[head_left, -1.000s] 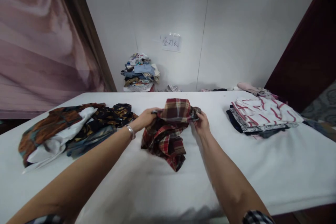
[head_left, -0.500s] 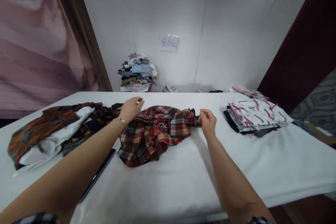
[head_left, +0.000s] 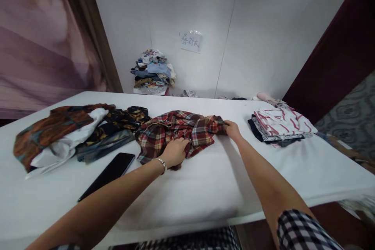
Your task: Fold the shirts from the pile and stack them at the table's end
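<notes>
A crumpled red plaid shirt (head_left: 175, 129) lies in the middle of the white table (head_left: 205, 187). My left hand (head_left: 174, 151), with a silver bracelet on the wrist, rests on the shirt's near edge and grips the cloth there. My right hand (head_left: 233, 129) pinches the shirt's right end, close to the far side of the table.
A loose heap of dark patterned and brown clothes (head_left: 73, 133) lies at the left. A black phone (head_left: 108, 175) lies near the front left. A folded stack topped by a red-striped white shirt (head_left: 281, 125) sits at the right. More clothes (head_left: 154, 72) are piled by the wall.
The shirt was held bunched up, then spread out on the table. My left hand came from the shirt's far left corner to its near edge. The phone has come into view.
</notes>
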The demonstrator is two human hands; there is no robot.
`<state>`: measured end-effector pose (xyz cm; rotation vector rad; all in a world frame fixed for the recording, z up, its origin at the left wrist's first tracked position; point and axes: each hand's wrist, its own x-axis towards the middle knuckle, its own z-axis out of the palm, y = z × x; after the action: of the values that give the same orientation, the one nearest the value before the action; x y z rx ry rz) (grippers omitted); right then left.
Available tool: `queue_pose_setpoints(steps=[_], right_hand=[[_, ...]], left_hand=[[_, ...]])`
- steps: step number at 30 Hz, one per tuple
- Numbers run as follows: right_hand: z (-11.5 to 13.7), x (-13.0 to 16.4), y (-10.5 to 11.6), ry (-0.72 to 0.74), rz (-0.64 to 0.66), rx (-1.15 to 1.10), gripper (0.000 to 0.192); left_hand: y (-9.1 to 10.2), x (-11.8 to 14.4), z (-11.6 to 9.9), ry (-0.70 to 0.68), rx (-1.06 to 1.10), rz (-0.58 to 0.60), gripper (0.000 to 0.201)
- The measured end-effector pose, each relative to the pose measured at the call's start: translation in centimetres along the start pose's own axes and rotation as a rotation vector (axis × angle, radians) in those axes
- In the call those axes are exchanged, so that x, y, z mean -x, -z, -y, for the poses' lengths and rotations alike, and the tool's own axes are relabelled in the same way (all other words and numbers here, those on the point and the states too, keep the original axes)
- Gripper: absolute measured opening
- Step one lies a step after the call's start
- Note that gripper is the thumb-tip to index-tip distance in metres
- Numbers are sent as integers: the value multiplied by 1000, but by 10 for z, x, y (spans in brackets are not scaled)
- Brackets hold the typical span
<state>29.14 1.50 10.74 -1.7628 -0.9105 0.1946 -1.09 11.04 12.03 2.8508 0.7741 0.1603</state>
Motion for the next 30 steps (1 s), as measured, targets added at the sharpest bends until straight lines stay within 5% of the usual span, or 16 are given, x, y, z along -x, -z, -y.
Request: queue_pose_setpoints(steps=[2, 5, 8, 10, 13, 16, 18, 23, 26, 30], right_hand=[[-2, 3, 25, 121, -177, -27, 21], [-13, 17, 73, 343, -400, -5, 21], [-37, 48, 112, 310, -339, 89, 18], [-57, 72, 127, 150, -136, 155, 18], [-76, 97, 138, -51, 42, 240, 18], [-75, 101, 138, -85, -26, 233, 19], [-62, 93, 133, -62, -73, 208, 22], [-24, 55, 105, 50, -83, 287, 31], [-9, 30, 79, 37, 53, 431, 33], [-3, -3, 39, 2, 238, 584, 35]], left_hand=[[17, 2, 15, 27, 49, -63, 49], [51, 12, 42, 96, 50, -321, 42], [69, 31, 64, 199, 95, -444, 31], [64, 44, 71, 204, 211, -323, 27], [43, 61, 71, 176, 345, 12, 29], [34, 67, 66, 132, 380, 269, 29], [40, 62, 62, 95, 399, 285, 33], [65, 33, 67, 240, 238, -17, 50], [66, 13, 82, 321, 6, -197, 50], [56, -13, 104, 384, -80, -131, 52]])
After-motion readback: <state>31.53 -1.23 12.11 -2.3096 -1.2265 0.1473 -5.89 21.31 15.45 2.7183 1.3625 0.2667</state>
